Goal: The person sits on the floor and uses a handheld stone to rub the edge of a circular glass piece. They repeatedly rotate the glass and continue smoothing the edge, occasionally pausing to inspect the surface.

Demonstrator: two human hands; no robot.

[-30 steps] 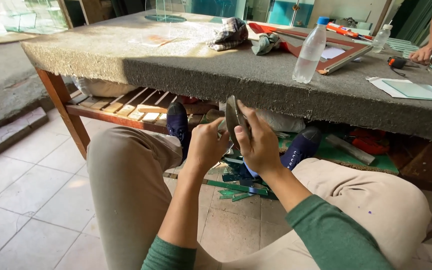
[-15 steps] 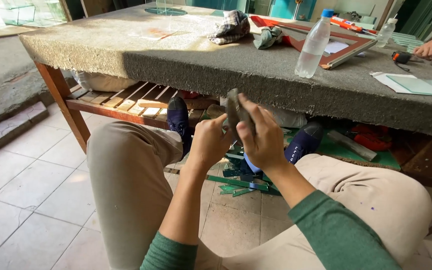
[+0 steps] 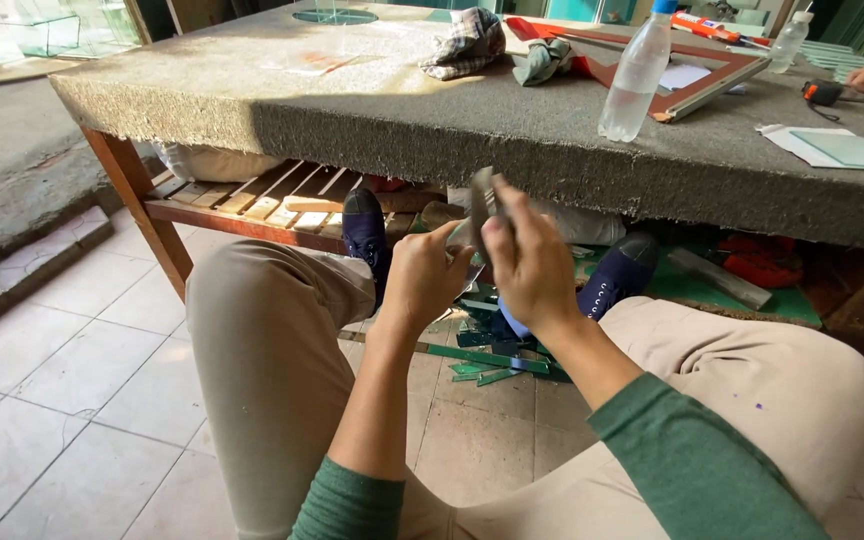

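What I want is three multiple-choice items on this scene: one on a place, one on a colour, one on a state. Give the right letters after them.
1. Where does the clear plastic bottle stand?
A. on a chair
B. on the grey table top
C. in a sink

2. What colour are the person's shoes?
A. red
B. white
C. dark blue

3. How is the flat grey piece placed?
A. held up by both hands
B. lying on a plate
C. hanging from a hook

Answers:
1 B: the bottle stands upright on the table top, near its front edge.
2 C: both shoes under the table are dark blue.
3 A: the left hand and the right hand both grip it above the knees.
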